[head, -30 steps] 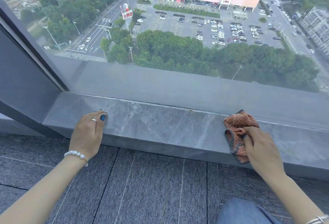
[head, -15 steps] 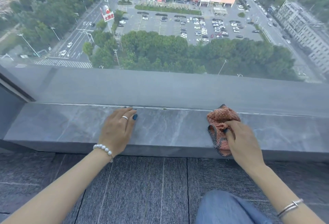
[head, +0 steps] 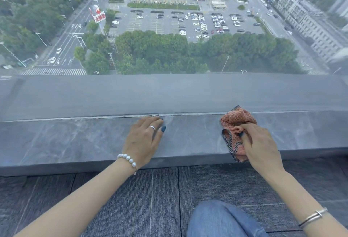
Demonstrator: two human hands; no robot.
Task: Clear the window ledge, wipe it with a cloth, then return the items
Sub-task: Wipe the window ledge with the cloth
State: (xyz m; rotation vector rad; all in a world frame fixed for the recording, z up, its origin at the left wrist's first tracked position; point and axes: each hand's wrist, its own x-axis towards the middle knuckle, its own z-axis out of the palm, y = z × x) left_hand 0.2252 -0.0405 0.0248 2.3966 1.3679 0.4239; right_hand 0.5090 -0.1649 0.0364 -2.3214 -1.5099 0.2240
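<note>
A low grey marble window ledge (head: 75,140) runs across the view under the glass. My right hand (head: 261,146) presses a crumpled orange cloth (head: 237,121) with a dark checked border onto the ledge at the right, fingers closed on it; part of the cloth hangs over the front edge. My left hand (head: 143,140) lies flat on the ledge near the middle, palm down, fingers together, holding nothing. No other items show on the ledge.
A big window pane (head: 169,29) rises straight from the ledge's back edge, with a street and car park far below. Grey carpet tiles (head: 141,199) cover the floor in front. My knee in blue jeans (head: 220,219) is at the bottom.
The view has swung right, so the window frame at the left has left the picture. Both hands keep their hold and sit further along the ledge to the right.
</note>
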